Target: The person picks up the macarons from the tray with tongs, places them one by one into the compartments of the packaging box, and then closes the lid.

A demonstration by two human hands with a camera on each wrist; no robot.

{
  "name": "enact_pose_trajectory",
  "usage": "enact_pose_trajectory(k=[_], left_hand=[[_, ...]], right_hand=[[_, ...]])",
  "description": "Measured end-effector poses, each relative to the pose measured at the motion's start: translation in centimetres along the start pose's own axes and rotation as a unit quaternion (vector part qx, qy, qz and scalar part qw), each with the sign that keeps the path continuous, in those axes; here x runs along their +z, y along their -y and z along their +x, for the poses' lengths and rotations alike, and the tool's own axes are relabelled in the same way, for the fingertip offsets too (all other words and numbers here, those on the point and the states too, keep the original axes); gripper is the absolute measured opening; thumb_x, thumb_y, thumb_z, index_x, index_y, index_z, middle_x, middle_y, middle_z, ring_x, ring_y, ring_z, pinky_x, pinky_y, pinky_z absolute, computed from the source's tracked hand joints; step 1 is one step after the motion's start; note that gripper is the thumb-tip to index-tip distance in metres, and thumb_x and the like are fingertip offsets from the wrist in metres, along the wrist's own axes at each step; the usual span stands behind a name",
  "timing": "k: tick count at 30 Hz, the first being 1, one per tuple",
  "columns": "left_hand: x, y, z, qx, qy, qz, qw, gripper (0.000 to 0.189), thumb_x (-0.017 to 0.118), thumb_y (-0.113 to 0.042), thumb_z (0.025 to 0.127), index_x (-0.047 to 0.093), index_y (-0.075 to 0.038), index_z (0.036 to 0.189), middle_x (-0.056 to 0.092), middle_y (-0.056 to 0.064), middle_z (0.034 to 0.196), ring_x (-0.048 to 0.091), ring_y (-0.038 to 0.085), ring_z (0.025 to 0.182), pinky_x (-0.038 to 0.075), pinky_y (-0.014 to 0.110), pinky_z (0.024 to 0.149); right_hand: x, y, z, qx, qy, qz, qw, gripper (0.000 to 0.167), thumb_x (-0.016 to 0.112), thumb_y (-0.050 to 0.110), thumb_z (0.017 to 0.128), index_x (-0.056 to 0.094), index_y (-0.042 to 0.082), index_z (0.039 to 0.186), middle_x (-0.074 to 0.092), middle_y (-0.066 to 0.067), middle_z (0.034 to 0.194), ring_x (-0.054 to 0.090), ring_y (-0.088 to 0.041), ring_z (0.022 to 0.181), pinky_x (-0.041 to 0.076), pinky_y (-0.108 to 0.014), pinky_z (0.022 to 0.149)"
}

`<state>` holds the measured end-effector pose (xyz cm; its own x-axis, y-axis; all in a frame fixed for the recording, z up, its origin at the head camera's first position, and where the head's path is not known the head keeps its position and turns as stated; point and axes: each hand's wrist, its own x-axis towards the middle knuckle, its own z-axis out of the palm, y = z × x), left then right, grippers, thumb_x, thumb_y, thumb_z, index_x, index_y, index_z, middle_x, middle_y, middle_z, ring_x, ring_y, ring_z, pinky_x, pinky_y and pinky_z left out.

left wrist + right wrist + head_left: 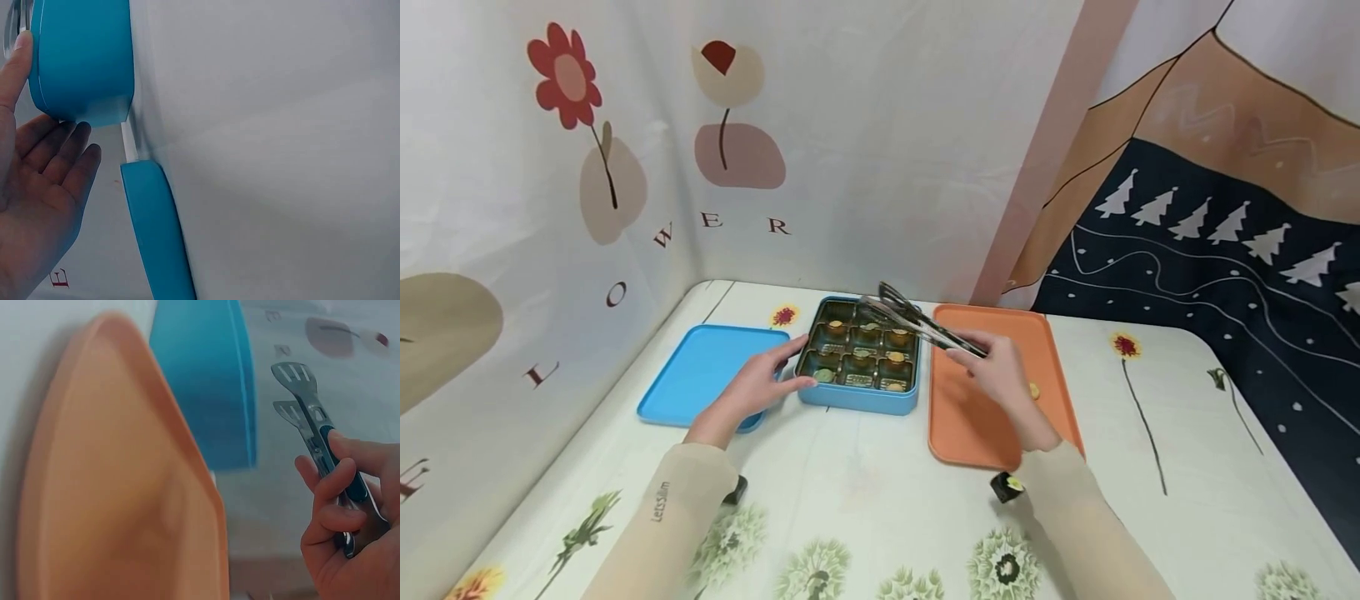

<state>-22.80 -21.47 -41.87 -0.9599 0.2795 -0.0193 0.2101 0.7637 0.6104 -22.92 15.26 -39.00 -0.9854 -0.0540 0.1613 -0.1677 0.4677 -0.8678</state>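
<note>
A blue box (859,401) stands mid-table, its dark insert split into several compartments. Small yellow and green pieces (897,357) lie in many of these. My left hand (751,385) rests against the box's left side. In the left wrist view its fingers (74,147) extend along the box wall, with the thumb up at the rim. Metal tongs with dark grips (324,434) are held in my right hand (1000,367). Their slotted tips hover over the back right of the box, slightly apart. Whether anything is between the tips, I cannot tell.
A blue lid or tray (700,367) lies left of the box. On the right is an orange tray (967,421) with a small yellow piece (1034,391), partly hidden by my right wrist. Fabric walls (880,150) rise behind the flower-patterned tablecloth (857,483).
</note>
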Motion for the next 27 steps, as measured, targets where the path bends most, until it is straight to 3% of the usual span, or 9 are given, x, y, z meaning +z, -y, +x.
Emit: enact_pose_trajectory(k=[5,9,16,23,27], left_hand=[[0.1,0.3,-0.3,-0.002,0.000,0.000,1.0000,0.086,0.070,-0.045,0.091,0.027,-0.016,0.159,0.031,0.020,0.161,0.034,0.046,0.145,0.036,0.063,0.113],[0.1,0.5,-0.6,-0.008,-0.004,0.003,1.0000,0.086,0.069,-0.046,0.091,0.027,-0.015,0.159,0.032,0.021,0.161,0.036,0.047,0.143,0.037,0.063,0.112],[0.1,0.4,-0.7,-0.006,-0.003,-0.001,1.0000,0.086,0.069,-0.046,0.092,0.027,-0.014,0.159,0.032,0.022,0.160,0.038,0.047,0.142,0.039,0.063,0.111],[0.2,0.3,-0.1,0.003,-0.002,0.006,1.0000,0.085,0.068,-0.047,0.092,0.027,-0.015,0.159,0.032,0.023,0.160,0.039,0.047,0.141,0.039,0.063,0.110],[0.3,0.3,0.2,0.008,-0.001,0.005,1.0000,0.086,0.068,-0.047,0.092,0.027,-0.015,0.159,0.032,0.022,0.160,0.039,0.047,0.141,0.039,0.063,0.110]], right_hand=[[-4.5,-1.7,-2.6,0.036,-0.021,-0.013,0.9990,0.036,0.073,0.022,0.092,0.070,0.006,0.125,0.066,-0.007,0.077,0.053,-0.011,0.056,0.043,-0.022,0.049],[-8.1,-3.0,-4.8,0.055,-0.034,-0.053,0.9965,0.042,0.072,0.028,0.093,0.067,0.004,0.128,0.064,0.000,0.076,0.056,-0.016,0.060,0.045,-0.023,0.051],[-13.5,-5.7,-9.4,0.086,-0.052,-0.121,0.9875,0.051,0.070,0.037,0.094,0.064,0.003,0.132,0.058,0.002,0.062,0.051,-0.019,0.054,0.035,-0.031,0.042],[-16.6,-7.8,-12.9,0.167,-0.027,-0.139,0.9758,0.064,0.069,0.043,0.093,0.057,0.000,0.139,0.059,0.000,0.060,0.046,-0.017,0.051,0.034,-0.033,0.046],[-17.3,-8.7,-13.8,0.178,-0.015,-0.150,0.9725,0.060,0.070,0.041,0.093,0.060,0.001,0.137,0.057,0.001,0.057,0.048,-0.017,0.052,0.033,-0.033,0.049]])
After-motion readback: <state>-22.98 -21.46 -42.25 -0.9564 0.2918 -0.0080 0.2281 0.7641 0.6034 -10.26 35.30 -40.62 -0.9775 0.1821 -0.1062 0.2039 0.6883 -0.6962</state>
